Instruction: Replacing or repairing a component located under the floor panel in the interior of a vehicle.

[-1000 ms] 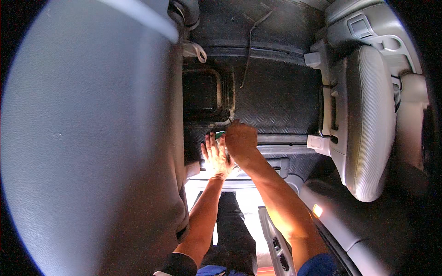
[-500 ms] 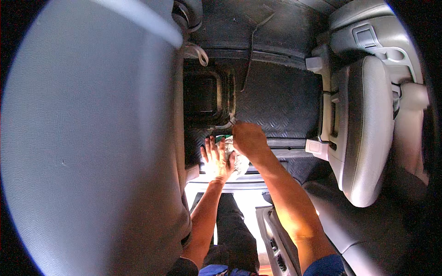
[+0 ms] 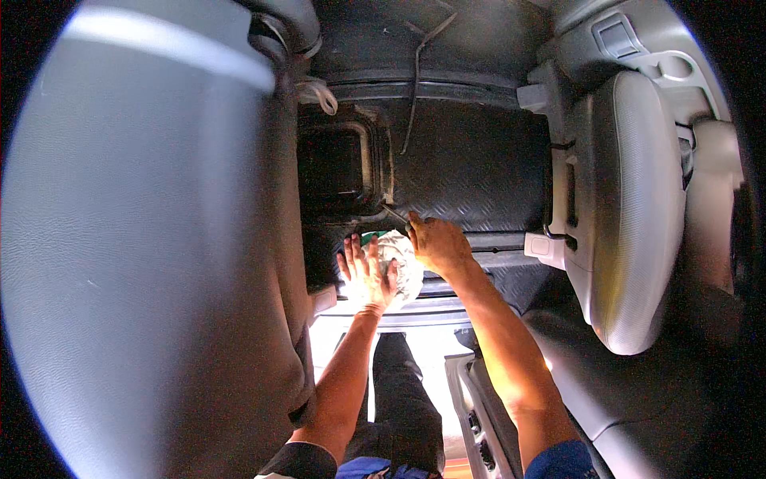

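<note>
- Beside the door sill (image 3: 427, 308), our left hand (image 3: 369, 278) lies spread wide on a pale, crumpled bundle (image 3: 409, 275).
- Just right of the bundle, our right hand (image 3: 441, 246) keeps a closed grip around a thin tool (image 3: 397, 214).
- Farther on, the tool's tip is at the near right corner of the framed recess (image 3: 367, 152); we seem to be working that edge, so the next move likely wants light, steady control.

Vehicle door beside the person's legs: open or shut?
Open: the door stands out beside the legs, and bright light shows through the doorway.
</note>
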Motion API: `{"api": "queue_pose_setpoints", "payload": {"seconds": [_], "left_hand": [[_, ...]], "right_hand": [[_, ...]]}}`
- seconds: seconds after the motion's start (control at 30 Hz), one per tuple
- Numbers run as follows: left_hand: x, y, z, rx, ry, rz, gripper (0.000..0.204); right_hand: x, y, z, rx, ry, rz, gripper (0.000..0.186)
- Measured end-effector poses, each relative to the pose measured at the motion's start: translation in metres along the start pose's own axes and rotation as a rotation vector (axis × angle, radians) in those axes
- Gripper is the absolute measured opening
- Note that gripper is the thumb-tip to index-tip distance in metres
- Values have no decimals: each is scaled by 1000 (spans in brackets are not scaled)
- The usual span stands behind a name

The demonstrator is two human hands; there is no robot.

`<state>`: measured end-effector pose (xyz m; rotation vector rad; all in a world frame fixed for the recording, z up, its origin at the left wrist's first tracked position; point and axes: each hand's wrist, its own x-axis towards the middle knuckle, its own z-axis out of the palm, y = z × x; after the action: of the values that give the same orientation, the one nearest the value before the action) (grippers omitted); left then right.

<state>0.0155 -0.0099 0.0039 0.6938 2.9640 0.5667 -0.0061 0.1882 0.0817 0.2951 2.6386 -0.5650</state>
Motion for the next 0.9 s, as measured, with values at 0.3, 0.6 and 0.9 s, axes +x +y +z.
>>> {"api": "queue_pose_setpoints", "payload": {"seconds": [0.3,0.6,0.9], "left_hand": [[-2,-5,5,26,26,3,69],[0,1,2,-94,-13,-17,71],[51,4,30,-153,197,-110,39]], "right_hand": [[-19,-16,9,-17,199,-49,43],[13,-67,7,-129,211,-117,31],[7,-57,-9,28,-49,9,41]]}}
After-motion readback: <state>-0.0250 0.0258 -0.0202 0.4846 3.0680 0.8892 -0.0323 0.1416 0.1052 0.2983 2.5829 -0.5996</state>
